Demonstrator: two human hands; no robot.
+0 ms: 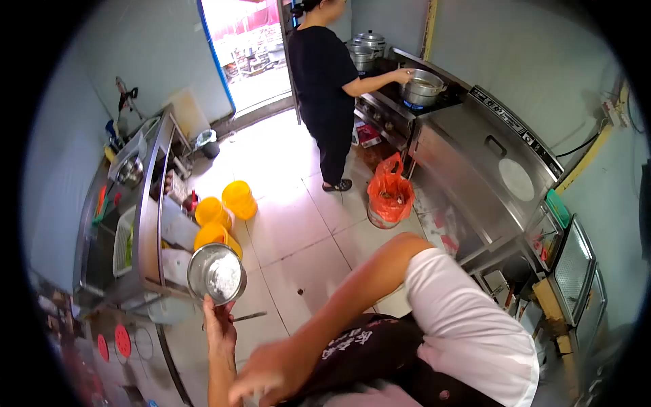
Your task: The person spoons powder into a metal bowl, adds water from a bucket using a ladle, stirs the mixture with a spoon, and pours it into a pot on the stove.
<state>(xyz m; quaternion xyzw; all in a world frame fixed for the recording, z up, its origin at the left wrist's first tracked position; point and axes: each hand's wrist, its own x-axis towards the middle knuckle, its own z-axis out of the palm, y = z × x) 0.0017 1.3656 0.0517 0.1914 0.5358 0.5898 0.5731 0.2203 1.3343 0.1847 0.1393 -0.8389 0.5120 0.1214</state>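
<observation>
My left hand [219, 329] is closed on the near rim of a round metal bowl [199, 273], held out over the floor at lower left. White powder [224, 273] lies inside the bowl. A thin metal utensil handle [251, 316] sticks out to the right beside my left hand; its other end is hidden. My right hand [266, 372] crosses low in front of my dark apron [363, 339]. It is smeared by motion, so its fingers do not show clearly, and I see nothing in it.
Several yellow buckets [239, 199] stand beside the steel counter [150, 230] on the left. Another person [325, 88] at the stove holds a pot [422, 89] over a blue flame. A red-bagged bin [390, 193] and a steel cabinet [468, 163] are to the right.
</observation>
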